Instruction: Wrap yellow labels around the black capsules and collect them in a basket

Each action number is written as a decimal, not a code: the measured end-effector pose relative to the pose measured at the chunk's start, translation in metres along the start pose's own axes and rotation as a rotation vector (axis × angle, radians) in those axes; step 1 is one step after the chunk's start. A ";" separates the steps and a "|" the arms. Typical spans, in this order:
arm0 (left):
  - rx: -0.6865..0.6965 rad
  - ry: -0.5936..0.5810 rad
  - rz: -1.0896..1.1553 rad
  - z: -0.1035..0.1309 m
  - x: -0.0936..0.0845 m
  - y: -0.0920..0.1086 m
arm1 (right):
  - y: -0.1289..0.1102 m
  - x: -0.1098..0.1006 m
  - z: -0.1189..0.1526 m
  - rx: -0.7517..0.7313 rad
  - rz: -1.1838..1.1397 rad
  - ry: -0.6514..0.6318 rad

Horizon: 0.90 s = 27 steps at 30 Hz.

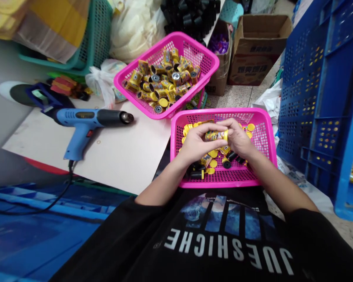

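A small clear tube with a colourful printed wrap and a yellow end (215, 135) lies sideways between my hands, above the near pink basket (223, 183). My left hand (194, 141) is closed around it, with the thumb below and the fingers above. At the yellow end, the bent fingers of my right hand (239, 137) press against the tube; some fingertips are hidden. Beneath my hands the basket holds loose yellow caps (213, 163), black tubes (197, 174) and printed wraps.
Beyond stands a second pink basket (119, 80) heaped with yellow-wrapped tubes (164, 84). A blue heat gun (79, 127) lies on the pale board (126, 156) at left, its cord trailing down. Blue crates (300, 90) rise at right. Cardboard boxes (250, 66) stand behind.
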State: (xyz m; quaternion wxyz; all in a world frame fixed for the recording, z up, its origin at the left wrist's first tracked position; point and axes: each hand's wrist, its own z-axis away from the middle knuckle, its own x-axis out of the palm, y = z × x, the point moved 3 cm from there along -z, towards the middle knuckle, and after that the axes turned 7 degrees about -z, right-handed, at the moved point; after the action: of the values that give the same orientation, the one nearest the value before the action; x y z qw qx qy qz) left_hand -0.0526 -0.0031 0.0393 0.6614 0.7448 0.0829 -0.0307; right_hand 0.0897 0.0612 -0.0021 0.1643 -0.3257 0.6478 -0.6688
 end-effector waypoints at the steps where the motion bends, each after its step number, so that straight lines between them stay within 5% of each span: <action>1: 0.025 0.004 -0.021 -0.005 -0.007 0.004 | -0.006 -0.004 -0.003 0.001 0.052 -0.015; 3: 0.070 0.089 -0.099 -0.021 -0.032 0.011 | -0.017 -0.016 -0.010 -0.009 0.227 0.005; 5: 0.111 0.292 -0.229 -0.041 -0.071 0.014 | -0.020 -0.026 -0.016 -0.026 0.537 0.049; 7: 0.150 0.476 -0.365 -0.058 -0.105 0.010 | -0.009 -0.030 -0.019 -0.001 0.900 0.036; 9: 0.153 0.534 -0.440 -0.067 -0.122 -0.003 | 0.011 -0.025 -0.022 0.039 1.171 -0.042; 13: 0.097 0.351 -0.413 -0.062 -0.096 -0.035 | 0.043 -0.008 -0.034 -0.015 1.379 -0.179; 17: 0.023 0.205 -0.352 -0.043 -0.063 -0.050 | 0.041 -0.008 -0.047 -0.030 1.398 -0.208; 27: -0.010 0.108 -0.321 -0.040 -0.058 -0.050 | 0.042 -0.010 -0.050 0.046 1.417 -0.348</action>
State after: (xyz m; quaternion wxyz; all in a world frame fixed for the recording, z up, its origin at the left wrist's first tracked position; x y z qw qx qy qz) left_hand -0.1201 0.0377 0.0039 0.6461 0.7194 0.2364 -0.0956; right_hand 0.0563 0.1010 -0.0427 0.6651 0.0739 0.6534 -0.3539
